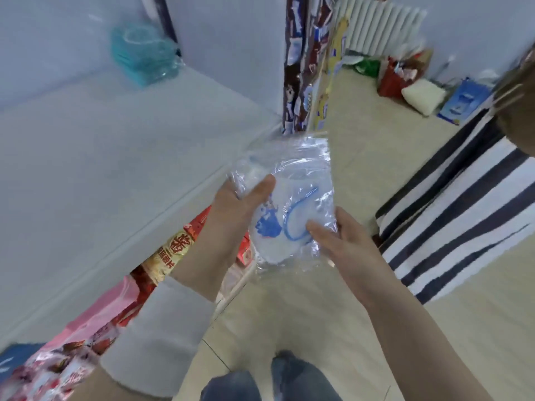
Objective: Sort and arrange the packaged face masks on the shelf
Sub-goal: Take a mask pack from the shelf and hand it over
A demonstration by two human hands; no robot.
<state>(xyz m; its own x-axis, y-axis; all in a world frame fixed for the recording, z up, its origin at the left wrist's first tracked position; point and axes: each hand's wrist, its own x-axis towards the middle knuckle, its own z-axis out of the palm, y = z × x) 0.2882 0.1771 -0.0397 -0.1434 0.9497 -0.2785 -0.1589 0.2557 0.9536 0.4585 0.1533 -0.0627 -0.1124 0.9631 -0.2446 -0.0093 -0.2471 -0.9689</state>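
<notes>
Both our left hand (243, 204) and right hand (344, 241) grip a clear plastic mask bag (301, 175); teal bagged masks (144, 53) lie on the white shelf (115, 154); writing on a red-and-yellow packet (173, 247) is blurred

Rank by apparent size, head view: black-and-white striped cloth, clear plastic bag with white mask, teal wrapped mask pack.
1. Black-and-white striped cloth.
2. Clear plastic bag with white mask; nearness inflates it.
3. Teal wrapped mask pack, farther away.

Left sleeve (162, 328) grey; legs (298, 380) apparently in blue denim.
</notes>
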